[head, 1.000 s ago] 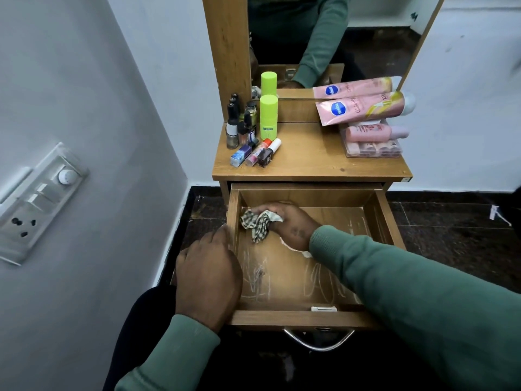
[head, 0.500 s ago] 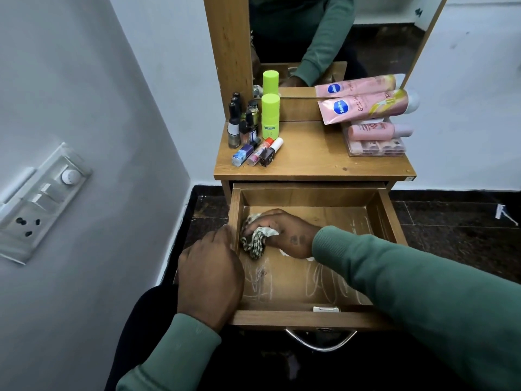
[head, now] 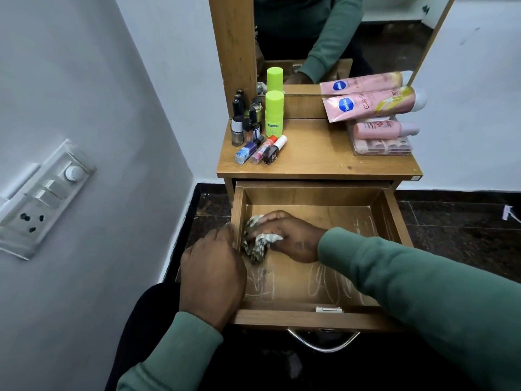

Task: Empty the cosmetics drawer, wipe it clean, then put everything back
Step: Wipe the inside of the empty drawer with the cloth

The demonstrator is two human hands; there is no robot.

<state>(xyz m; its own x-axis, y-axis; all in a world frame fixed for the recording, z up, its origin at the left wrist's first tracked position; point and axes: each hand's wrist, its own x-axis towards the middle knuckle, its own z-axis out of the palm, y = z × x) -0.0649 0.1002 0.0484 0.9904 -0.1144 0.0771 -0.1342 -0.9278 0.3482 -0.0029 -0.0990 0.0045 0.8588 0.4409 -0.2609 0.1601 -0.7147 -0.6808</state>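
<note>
The wooden drawer [head: 394, 210] is pulled out and holds no cosmetics; pale streaks mark its floor. My right hand [head: 290, 238] is inside it at the left, holding a crumpled checked cloth [head: 258, 244] against the floor by the left wall. My left hand [head: 211, 275] grips the drawer's left wall from outside, fingers over its top edge. On the dressing-table top [head: 318, 159] stand the cosmetics: several nail-polish bottles [head: 248, 128], a lime-green stick [head: 274, 114], pink tubes [head: 372, 104] and a clear case [head: 380, 143].
A mirror [head: 338, 38] rises behind the table top. A grey wall with a switch panel [head: 42, 198] stands close on the left. Dark tiled floor [head: 465, 221] lies to the right. A metal handle [head: 324, 342] hangs from the drawer front.
My right hand has dragged the cloth from the drawer's back left toward me along the left wall. My left hand stays on the drawer's side.
</note>
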